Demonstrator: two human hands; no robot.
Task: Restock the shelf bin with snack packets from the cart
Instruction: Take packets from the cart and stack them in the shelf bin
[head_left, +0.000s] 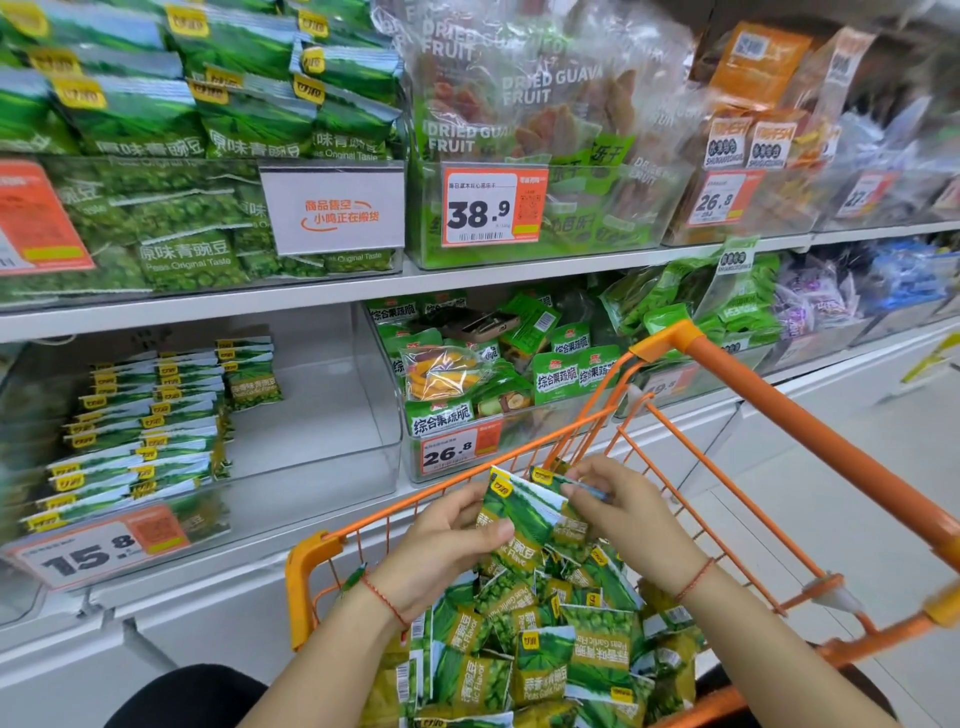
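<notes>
Over the orange wire cart (789, 410) I hold a small stack of green pea snack packets (524, 512) between both hands. My left hand (441, 545) grips the stack's left edge with the thumb on its face. My right hand (628, 512) pinches the top right corner of the stack. Several more green packets (550, 654) lie loose in the cart below. On the lower shelf at the left stands the clear shelf bin (337, 415); rows of the same packets (150, 431) fill its left part.
A price tag reading 15.8 (98, 551) hangs on the bin's front. To the right is a bin of mixed vegetable crisps (467, 379) with a 26.8 tag. The upper shelf holds green pea bags (171, 119) and dried guava packs (519, 104). The cart handle (831, 447) runs diagonally at right.
</notes>
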